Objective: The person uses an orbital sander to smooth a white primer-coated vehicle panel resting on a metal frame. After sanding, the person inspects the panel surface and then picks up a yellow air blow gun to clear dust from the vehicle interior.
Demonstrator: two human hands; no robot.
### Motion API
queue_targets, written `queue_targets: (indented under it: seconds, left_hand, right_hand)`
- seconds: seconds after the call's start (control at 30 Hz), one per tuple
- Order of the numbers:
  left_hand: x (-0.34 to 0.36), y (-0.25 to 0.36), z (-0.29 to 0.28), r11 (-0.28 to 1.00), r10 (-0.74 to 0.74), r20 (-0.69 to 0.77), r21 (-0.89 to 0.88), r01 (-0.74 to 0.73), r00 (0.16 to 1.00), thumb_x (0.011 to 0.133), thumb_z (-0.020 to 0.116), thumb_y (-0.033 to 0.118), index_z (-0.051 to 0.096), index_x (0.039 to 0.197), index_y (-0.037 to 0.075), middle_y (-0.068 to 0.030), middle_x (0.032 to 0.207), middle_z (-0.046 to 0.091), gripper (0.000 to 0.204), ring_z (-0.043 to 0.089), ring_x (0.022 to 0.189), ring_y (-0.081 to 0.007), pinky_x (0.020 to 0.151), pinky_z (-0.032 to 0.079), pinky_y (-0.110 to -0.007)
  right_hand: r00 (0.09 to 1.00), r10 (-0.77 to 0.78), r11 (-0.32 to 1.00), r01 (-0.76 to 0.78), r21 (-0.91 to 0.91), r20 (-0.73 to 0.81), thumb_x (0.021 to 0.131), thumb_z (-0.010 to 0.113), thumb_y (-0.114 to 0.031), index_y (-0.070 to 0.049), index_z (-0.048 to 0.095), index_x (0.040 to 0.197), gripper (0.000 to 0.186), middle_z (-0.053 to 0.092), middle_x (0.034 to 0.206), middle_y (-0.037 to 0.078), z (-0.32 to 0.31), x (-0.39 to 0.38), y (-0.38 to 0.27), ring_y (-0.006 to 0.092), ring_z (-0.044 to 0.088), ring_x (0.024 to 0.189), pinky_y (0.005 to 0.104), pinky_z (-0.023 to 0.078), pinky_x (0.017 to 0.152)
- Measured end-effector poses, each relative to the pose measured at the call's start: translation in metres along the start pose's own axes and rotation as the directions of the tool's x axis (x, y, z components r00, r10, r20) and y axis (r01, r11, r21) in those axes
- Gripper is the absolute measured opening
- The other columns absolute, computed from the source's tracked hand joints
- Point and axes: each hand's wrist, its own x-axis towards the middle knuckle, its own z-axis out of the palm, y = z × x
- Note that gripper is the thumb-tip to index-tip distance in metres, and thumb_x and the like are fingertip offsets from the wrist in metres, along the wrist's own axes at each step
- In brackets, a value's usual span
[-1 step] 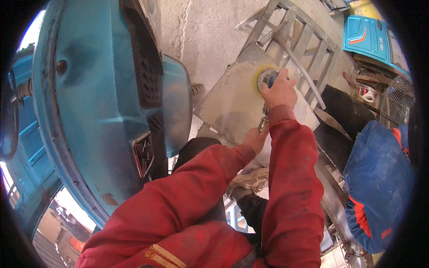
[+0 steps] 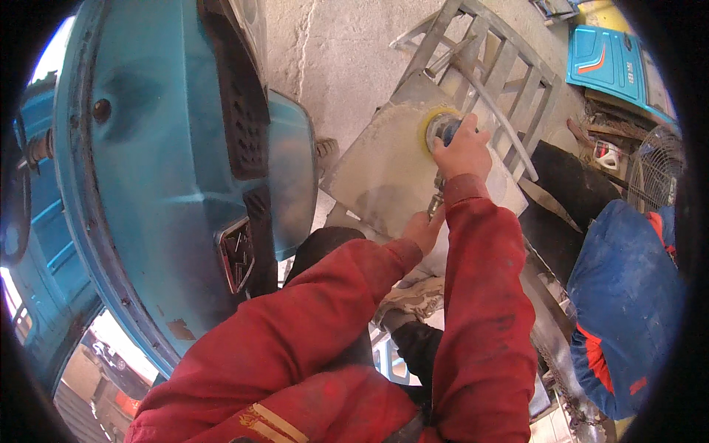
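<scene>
A round sander (image 2: 442, 131) with a yellow-edged pad rests on a flat, dusty grey panel (image 2: 362, 170). My right hand (image 2: 464, 151) is wrapped over the top of its dark blue body. Below it, my left hand (image 2: 423, 230) closes round the metal air fitting (image 2: 436, 201) at the tool's tail end. The left fingers are partly hidden behind the right sleeve. Pale sanding marks and a darker patch show on the panel. The pad's underside cannot be seen.
A large blue vehicle cab (image 2: 148, 184) stands close on the left. Beyond the panel lies a grey metal frame (image 2: 509, 74) with slats. On the right are a blue padded jacket (image 2: 624, 310), a wire fan guard (image 2: 656, 170), a white jug (image 2: 607, 155) and a blue panel (image 2: 605, 63).
</scene>
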Motion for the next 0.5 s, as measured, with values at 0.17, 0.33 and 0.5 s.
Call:
queue_targets:
  seconds: [0.17, 0.33, 0.5]
  left_hand:
    - [0.004, 0.001, 0.0, 0.999, 0.027, 0.003, -0.026, -0.027, 1.0, 0.095, 0.044, 0.056, 0.061, 0.082, -0.01, -0.0338, 0.073, 0.057, 0.069, 0.06, 0.079, -0.0489, 0.068, 0.044, -0.05]
    - [0.017, 0.0, -0.005, 0.996, 0.051, -0.012, -0.072, -0.052, 0.999, 0.095, 0.044, 0.056, 0.061, 0.082, -0.01, -0.0336, 0.074, 0.058, 0.069, 0.06, 0.08, -0.0501, 0.069, 0.043, -0.05]
    - [0.026, 0.004, -0.009, 0.992, 0.07, -0.104, -0.099, -0.08, 0.992, 0.096, 0.044, 0.055, 0.06, 0.08, -0.009, -0.0314, 0.072, 0.058, 0.067, 0.06, 0.076, -0.0488, 0.067, 0.043, -0.05]
  right_hand:
    - [1.0, -0.02, 1.0, 0.02, -0.013, -0.017, 0.074, 0.077, -0.034, -0.008, 0.042, 0.126, 0.068, 0.054, 0.111, 0.024, 0.001, 0.003, -0.002, 0.0392, 0.066, 0.089, 0.0444, 0.055, 0.075]
    - [0.997, -0.07, 0.997, 0.071, 0.007, -0.036, 0.073, 0.077, -0.034, -0.008, 0.044, 0.122, 0.065, 0.054, 0.109, 0.023, 0.001, 0.012, -0.015, 0.0384, 0.066, 0.089, 0.0437, 0.055, 0.075]
    - [0.992, -0.109, 0.994, 0.109, 0.0, -0.059, 0.072, 0.078, -0.033, -0.008, 0.045, 0.119, 0.062, 0.054, 0.108, 0.023, -0.001, 0.02, -0.029, 0.0378, 0.066, 0.089, 0.0427, 0.055, 0.075]
